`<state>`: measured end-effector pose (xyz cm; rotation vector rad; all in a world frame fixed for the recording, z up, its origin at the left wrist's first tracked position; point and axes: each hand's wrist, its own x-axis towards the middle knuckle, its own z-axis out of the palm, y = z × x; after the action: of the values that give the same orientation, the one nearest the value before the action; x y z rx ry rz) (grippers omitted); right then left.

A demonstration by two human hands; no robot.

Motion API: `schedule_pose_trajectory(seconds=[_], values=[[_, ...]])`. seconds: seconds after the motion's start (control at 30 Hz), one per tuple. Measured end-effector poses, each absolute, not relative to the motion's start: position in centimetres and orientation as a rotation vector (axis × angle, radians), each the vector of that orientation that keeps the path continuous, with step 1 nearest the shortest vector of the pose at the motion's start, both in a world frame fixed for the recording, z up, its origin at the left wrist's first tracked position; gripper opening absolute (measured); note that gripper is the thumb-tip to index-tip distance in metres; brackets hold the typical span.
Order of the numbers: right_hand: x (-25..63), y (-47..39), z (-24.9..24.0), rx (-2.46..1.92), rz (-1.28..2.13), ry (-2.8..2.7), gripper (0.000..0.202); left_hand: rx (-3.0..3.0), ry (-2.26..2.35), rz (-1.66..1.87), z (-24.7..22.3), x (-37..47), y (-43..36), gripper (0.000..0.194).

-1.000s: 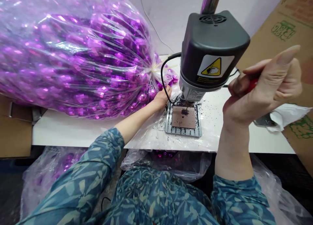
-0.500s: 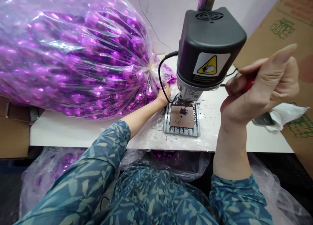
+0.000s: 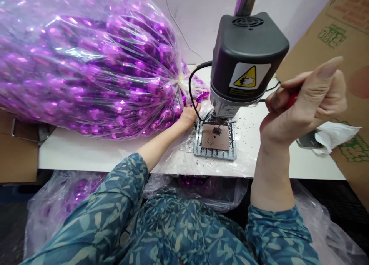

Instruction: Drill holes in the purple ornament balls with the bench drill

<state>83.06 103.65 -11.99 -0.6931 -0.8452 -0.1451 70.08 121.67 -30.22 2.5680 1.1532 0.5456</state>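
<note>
A dark grey drill press (image 3: 249, 45) with a yellow warning sticker stands at the centre right. Under its head a brown square board (image 3: 215, 138) lies on a slotted metal base (image 3: 215, 154), with dark shavings on it. My right hand (image 3: 305, 99) is closed around the red grip (image 3: 292, 100) of the press lever. My left hand (image 3: 190, 115) reaches to the tied neck of a big clear bag (image 3: 115, 72) of shiny purple faceted pieces. Its fingers are partly hidden beside the black cable, and what they touch cannot be made out.
Dark crumbs lie on the white table (image 3: 86, 151) around the base. A white tissue (image 3: 336, 136) rests on a dark object at the right. Cardboard boxes stand at both sides. Another plastic bag (image 3: 63, 203) with purple pieces is below the table edge.
The view has shifted slightly. My left hand has moved a little down and left by the bag's neck. My right hand remains on the red grip.
</note>
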Motion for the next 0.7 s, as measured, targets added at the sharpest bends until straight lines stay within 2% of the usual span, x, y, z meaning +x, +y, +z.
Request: schedule_pose_trajectory(seconds=[0.1,0.27,0.37,0.47,0.7], values=[[83.1,103.6,-12.0,-0.688,-0.139,-0.849,0.048,2.571,0.962,0.603,-30.2,66.7,119.6,0.043],[82.8,103.5,-11.9,-0.733,-0.144,-0.848,0.049,2.311,0.788,0.910,-31.0,62.6,115.9,0.029],[82.6,103.4,-11.9,-0.737,-0.159,-0.849,0.049,1.913,0.727,1.012,-30.7,62.9,112.9,0.044],[82.5,103.3,-11.8,-0.770,-0.158,-0.846,0.045,1.446,0.665,0.930,-29.4,64.4,110.3,0.050],[82.3,103.1,-11.7,-0.772,-0.103,-0.817,0.036,0.988,0.629,0.775,-28.3,66.9,109.2,0.036]])
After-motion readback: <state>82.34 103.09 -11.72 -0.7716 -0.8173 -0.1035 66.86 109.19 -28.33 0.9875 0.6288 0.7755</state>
